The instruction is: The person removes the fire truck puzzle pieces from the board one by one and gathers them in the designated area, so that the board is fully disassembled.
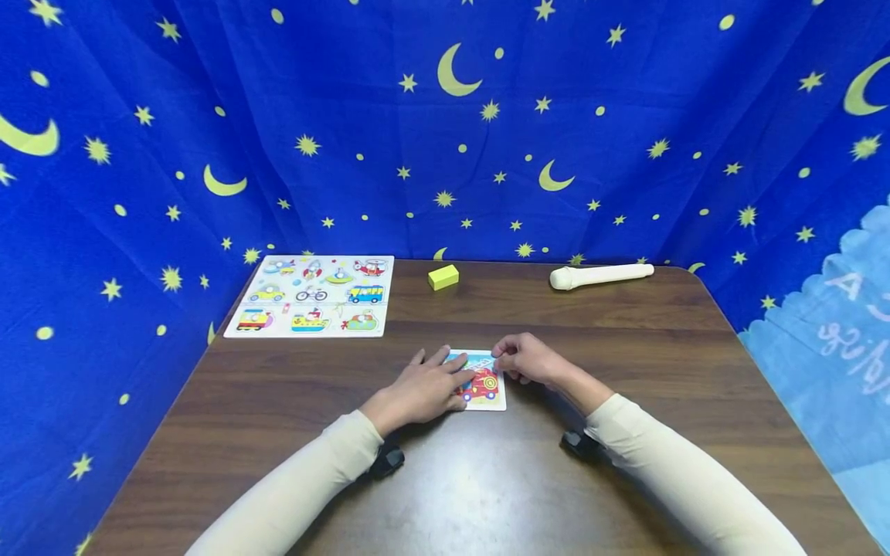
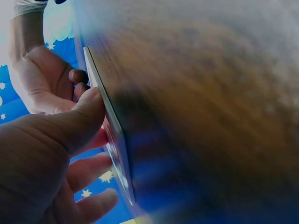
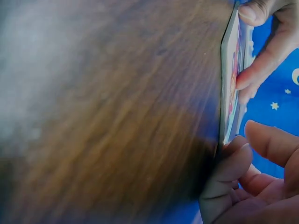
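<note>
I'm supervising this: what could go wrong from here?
The picture card might slide on the glossy table if the right hand, at the card's upper right corner, pushes. The left hand, spread over the card, covers part of the picture, so a detail there may be missed. The rounded cream stick, near the table's far edge, could roll if bumped.

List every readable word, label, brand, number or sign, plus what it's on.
"A": tilted pale letter, on the light-blue patch at the right of the curtain.
Script below it, same patch: too slanted and blurred to read.
Card: no readable text, partly covered.
Puzzle board: none readable; any print is too small.
</note>
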Motion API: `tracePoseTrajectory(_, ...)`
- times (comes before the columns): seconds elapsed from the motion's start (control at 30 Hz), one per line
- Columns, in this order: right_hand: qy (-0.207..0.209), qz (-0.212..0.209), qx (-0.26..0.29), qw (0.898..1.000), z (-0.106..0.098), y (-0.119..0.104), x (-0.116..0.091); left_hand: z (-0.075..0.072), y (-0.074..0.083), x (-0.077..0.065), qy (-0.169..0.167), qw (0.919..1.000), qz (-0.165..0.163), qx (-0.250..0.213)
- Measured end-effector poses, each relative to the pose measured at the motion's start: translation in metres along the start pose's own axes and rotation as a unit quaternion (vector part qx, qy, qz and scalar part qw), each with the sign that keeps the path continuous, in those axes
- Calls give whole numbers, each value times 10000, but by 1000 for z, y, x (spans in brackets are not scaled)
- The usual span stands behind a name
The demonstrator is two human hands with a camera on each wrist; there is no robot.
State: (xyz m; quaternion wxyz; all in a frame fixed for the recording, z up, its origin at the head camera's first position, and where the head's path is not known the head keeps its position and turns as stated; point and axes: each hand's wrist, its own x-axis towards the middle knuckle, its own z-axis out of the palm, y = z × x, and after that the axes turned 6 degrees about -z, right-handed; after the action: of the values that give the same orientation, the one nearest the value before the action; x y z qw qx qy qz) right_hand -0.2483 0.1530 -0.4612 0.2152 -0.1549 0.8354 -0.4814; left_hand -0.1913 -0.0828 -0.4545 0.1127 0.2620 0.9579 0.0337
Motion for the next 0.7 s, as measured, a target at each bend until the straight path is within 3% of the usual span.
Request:
tracePoseTrajectory(0.43, -28, 16, 121, 9999, 2, -5, 1, -2, 3, 4, -83, 9994, 247, 213)
tracePoseTrajectory(0.7, 255, 22, -26, 9997, -1, -1, -3, -4, 4, 4, -125, 9995, 196, 233)
